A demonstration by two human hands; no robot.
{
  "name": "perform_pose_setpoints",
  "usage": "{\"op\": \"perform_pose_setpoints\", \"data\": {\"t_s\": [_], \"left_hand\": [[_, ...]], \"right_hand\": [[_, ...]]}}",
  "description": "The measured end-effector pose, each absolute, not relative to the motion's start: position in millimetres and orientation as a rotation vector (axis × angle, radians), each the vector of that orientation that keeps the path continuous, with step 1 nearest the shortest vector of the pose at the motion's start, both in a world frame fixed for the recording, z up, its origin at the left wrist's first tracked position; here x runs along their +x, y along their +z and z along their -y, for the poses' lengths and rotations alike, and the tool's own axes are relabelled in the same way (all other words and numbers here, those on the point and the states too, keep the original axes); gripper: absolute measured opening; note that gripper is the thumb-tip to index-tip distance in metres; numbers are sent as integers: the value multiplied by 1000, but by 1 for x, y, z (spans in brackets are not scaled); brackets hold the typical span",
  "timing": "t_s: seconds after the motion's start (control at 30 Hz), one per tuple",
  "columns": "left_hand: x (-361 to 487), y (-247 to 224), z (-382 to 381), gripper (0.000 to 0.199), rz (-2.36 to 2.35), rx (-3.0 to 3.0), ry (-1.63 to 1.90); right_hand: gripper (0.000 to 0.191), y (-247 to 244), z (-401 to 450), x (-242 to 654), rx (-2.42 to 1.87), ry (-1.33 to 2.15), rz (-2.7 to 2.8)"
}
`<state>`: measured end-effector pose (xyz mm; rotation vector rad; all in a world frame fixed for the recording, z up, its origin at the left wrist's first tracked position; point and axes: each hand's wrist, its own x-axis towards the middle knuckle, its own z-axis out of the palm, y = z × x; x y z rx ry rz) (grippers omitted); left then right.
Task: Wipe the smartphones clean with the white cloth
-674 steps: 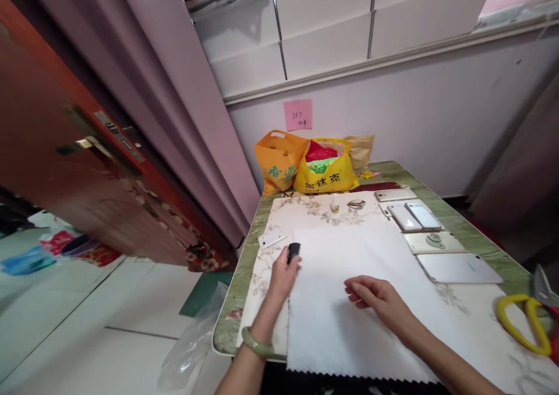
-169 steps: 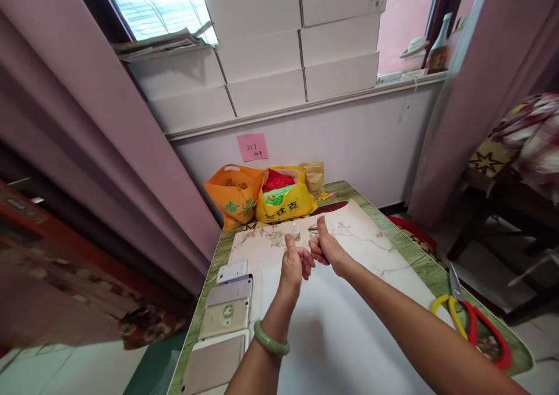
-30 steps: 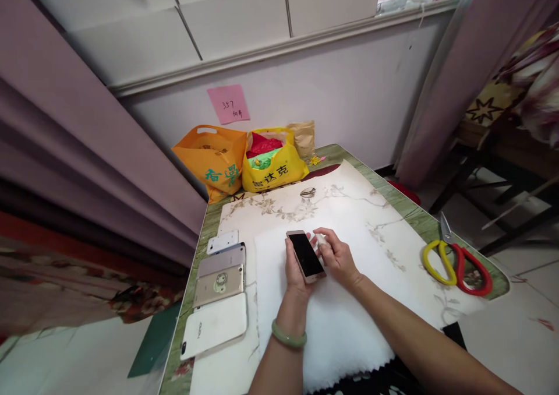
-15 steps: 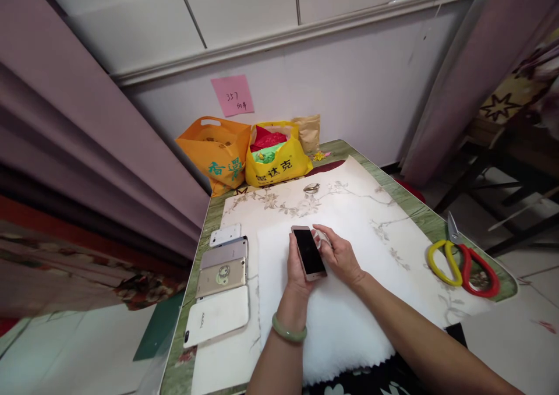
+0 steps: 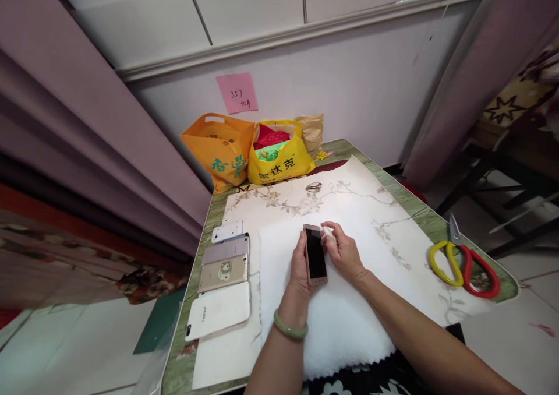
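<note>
My phone (image 5: 315,255) is rose gold with a black screen (image 5: 315,249), my bangle (image 5: 290,327) pale green; I see white cloth (image 5: 345,319), cream floral mat (image 5: 371,203), yellow-and-red scissors (image 5: 457,268).

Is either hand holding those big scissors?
No, the scissors lie on the table, apart from the right hand and the left hand, which holds a phone.

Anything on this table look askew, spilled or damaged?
No spill or breakage shows. Slightly untidy: small yellow and pink scraps lie loose beside the brown packet at the back. The scissors on the right have mismatched handles, one yellow, one red.
</note>
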<state>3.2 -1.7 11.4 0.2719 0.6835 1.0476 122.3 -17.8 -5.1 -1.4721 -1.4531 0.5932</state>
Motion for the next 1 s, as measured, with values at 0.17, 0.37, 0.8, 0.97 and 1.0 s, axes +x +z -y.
{"op": "perform_pose_setpoints", "data": {"t_s": [0.17, 0.37, 0.8, 0.97, 1.0], "left_hand": [[3, 10, 1, 39, -669, 232, 1053], [-1, 7, 0, 53, -681, 138, 1162], [-6, 2, -4, 59, -674, 55, 1358], [-10, 2, -5, 43, -620, 19, 1344], [-11, 2, -5, 43, -614, 24, 1337]], "right_hand": [[41, -3, 20, 122, -1439, 571, 1472], [32, 0, 24, 120, -1335, 622, 1566], [33, -2, 29, 121, -1235, 584, 1640], [34, -5, 28, 121, -1221, 609, 1611], [33, -6, 28, 121, -1219, 621, 1608]]}}
